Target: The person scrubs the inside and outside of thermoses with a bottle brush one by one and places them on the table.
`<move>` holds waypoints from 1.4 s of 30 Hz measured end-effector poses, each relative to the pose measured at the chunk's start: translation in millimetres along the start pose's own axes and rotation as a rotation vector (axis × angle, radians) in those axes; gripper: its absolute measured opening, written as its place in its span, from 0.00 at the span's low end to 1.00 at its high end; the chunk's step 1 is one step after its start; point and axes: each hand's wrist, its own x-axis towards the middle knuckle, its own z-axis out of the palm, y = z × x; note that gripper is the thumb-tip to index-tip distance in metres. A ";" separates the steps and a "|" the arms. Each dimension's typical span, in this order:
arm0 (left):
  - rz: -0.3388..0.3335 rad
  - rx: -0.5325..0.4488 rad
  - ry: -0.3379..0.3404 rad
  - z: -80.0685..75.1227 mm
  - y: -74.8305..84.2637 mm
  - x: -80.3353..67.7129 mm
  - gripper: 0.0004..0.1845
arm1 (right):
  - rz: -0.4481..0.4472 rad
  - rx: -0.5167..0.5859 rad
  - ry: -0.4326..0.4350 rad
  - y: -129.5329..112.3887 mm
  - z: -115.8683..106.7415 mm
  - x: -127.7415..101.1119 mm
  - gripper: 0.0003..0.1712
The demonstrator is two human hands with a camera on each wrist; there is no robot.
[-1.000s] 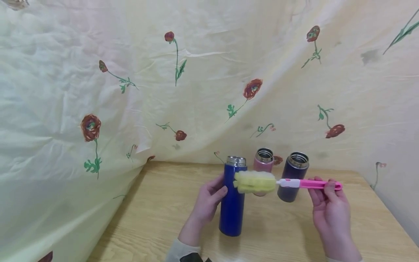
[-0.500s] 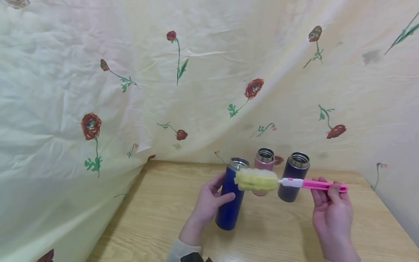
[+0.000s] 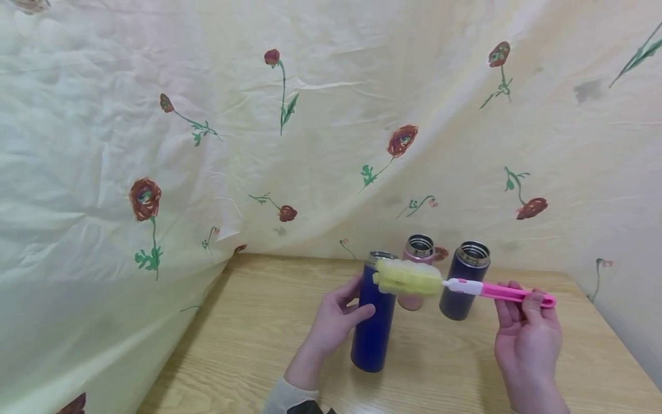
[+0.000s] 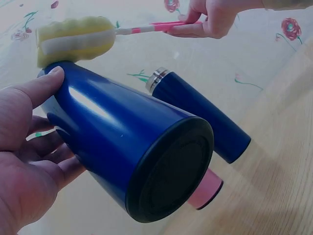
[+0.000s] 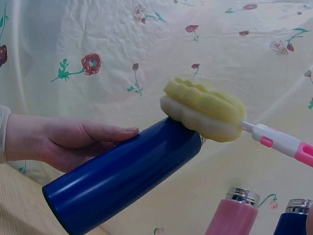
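Note:
My left hand (image 3: 333,322) grips a tall blue thermos bottle (image 3: 372,336) around its upper part, thumb along the near side. The bottle is lidless, with a steel neck, and slightly tilted; its black base (image 4: 171,171) shows in the left wrist view, off the table. In my right hand (image 3: 528,345) is a sponge bottle brush, its pink handle (image 3: 504,292) pinched between thumb and fingers. The brush's yellow and white sponge head (image 5: 205,110) lies across the bottle's upper side, just below the rim, and seems to touch it. It is outside the bottle.
Behind the hands, a pink thermos bottle (image 3: 412,303) and a dark blue one (image 3: 457,293) stand upright and lidless on the wooden table (image 3: 233,339). A flowered cloth (image 3: 320,144) hangs behind and along the left side.
The blue bottle's base swung left, then back right, while its top shifted slightly right. The brush handle has moved right and down a little, with the sponge head slightly higher.

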 end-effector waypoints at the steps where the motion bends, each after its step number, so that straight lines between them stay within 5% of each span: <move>1: 0.000 -0.008 0.001 0.3 0.5 -0.2 0.37 | -0.002 -0.002 0.006 0.2 0.4 -0.4 0.07; 10: -0.012 -0.026 0.045 -2.7 0.4 -1.4 0.35 | 0.023 -0.109 -0.005 3.0 -1.4 -0.4 0.09; 25: -0.009 -0.088 0.121 -9.0 2.1 -0.9 0.35 | 0.035 -0.224 -0.159 9.9 -6.4 0.1 0.04; 36: 0.021 -0.115 0.126 -11.8 8.2 -0.5 0.34 | 0.096 -0.614 -0.399 13.2 -12.2 3.0 0.05; 42: 0.020 -0.110 0.126 -14.2 9.4 -1.5 0.33 | 0.127 -0.672 -0.440 14.4 -14.8 4.5 0.05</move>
